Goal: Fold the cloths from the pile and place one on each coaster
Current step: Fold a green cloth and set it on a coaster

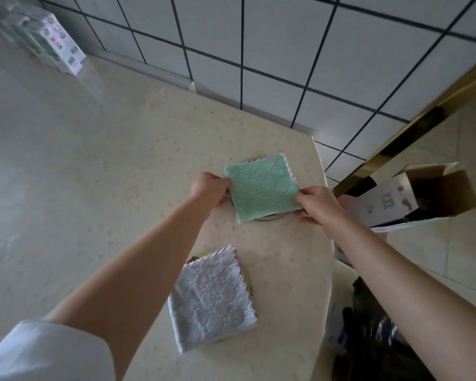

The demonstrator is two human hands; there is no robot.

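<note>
Table (94, 160): fills the left and the middle of the frame; its edge runs down right of centre.
Wall (286, 50): behind the table, across the top of the frame.
Packet (47, 37): upper left of the frame, on the table, beside the wall.
Far cloth (261, 188): centre of the frame, over the far coaster (271, 217), which shows only at its upper and lower edges.
Near cloth (212, 298): lower centre, apart from the far cloth, on the near coaster (248, 284).
Left hand (212, 191): pinches the left edge of the far cloth.
Right hand (318, 204): pinches its lower right corner.
Open box (412, 193): right of the frame, beyond the table edge.
Bag (368, 339): lower right corner, below the open box.
</note>
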